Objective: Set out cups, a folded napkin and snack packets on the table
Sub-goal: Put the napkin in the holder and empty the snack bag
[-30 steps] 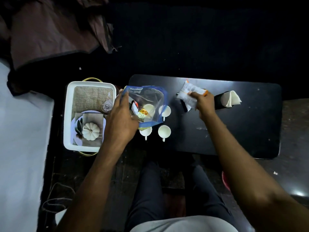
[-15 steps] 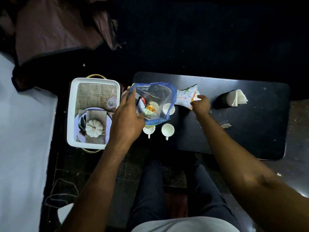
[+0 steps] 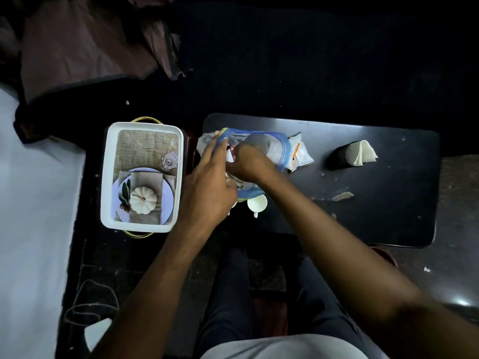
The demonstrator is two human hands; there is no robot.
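The plastic bag (image 3: pixel 272 149), beside a snack packet (image 3: pixel 300 154) on the table (image 3: pixel 363 216), is held at its rim by the left hand (image 3: pixel 207 187), while the right hand (image 3: pixel 248 164) is seen inside it, grip not discernible.

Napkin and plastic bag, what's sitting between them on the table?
A white snack packet, lying right beside the plastic bag; then bare table up to the napkin. Seen in the head view.

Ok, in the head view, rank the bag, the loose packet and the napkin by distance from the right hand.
1. The bag, at the table's left end: the right hand is in its opening.
2. The packet, lying just right of the bag.
3. The napkin, farthest, toward the table's right end.
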